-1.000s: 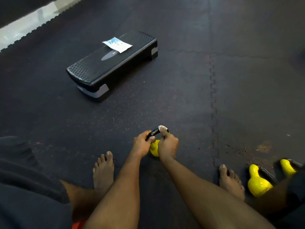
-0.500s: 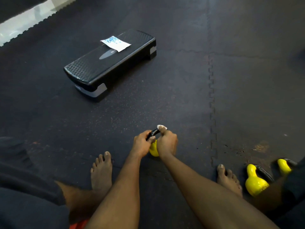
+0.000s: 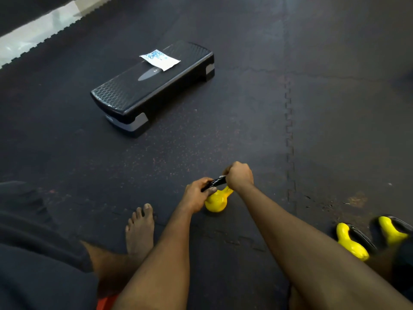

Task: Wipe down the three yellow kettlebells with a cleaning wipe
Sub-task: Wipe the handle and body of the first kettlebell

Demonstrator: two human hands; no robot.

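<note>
Dark cloth (image 3: 33, 253) covers the person's left thigh at the lower left edge, with a bit of orange (image 3: 107, 302) showing beneath it. Both bare forearms reach forward from the bottom of the view. The bare left foot (image 3: 139, 229) is flat on the black rubber mat (image 3: 223, 142), just left of the left forearm.

At the lower right, beside the right leg, the second kettlebell (image 3: 349, 245) and third kettlebell (image 3: 391, 232) lie close together on the mat, both yellow with black handles; the leg hides part of each.

Between the forearms, a little further out, is the kettlebell (image 3: 216, 201) being handled. Its round yellow body sits low against the mat and is tilted, with its neck rising to the right. Its black handle (image 3: 214, 182) runs across between the two hands. The left hand (image 3: 196, 195) grips the left end, fingers curled over the bar. The right hand (image 3: 239, 176) is clenched round the right end. A pale scrap (image 3: 222, 176) peeks out at the edge of that fist, too small to tell for sure what it is.

A toothed seam (image 3: 289, 130) between mat tiles runs away on the right. Well beyond the hands stands a black step platform (image 3: 134, 95) with grey feet, set at an angle. A white packet (image 3: 159, 59) with blue print lies on its far half. At the far upper left, the mat ends at a pale strip of floor (image 3: 33, 39).
</note>
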